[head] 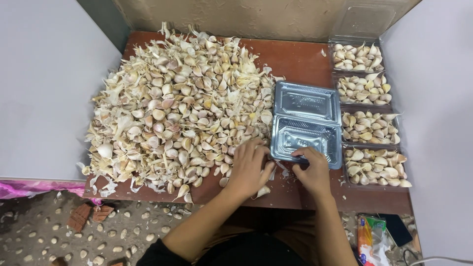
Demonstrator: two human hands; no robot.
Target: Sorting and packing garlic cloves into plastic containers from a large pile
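Now your left hand (249, 167) cups cloves at the garlic pile's (182, 103) five o'clock; your right hand (311, 170) pinches the empty clamshell tray (305, 123), so filling it seems next.

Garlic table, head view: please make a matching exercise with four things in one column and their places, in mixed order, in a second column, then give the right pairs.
Things:
1. garlic pile
2. open clear box
3. four filled trays
4. snack packet

Places:
A. in a row along the right edge of the table
B. on the floor, at the lower right
C. covering the left and middle of the table
D. between the pile and the filled trays, under the right hand

Pairs: 1-C, 2-D, 3-A, 4-B
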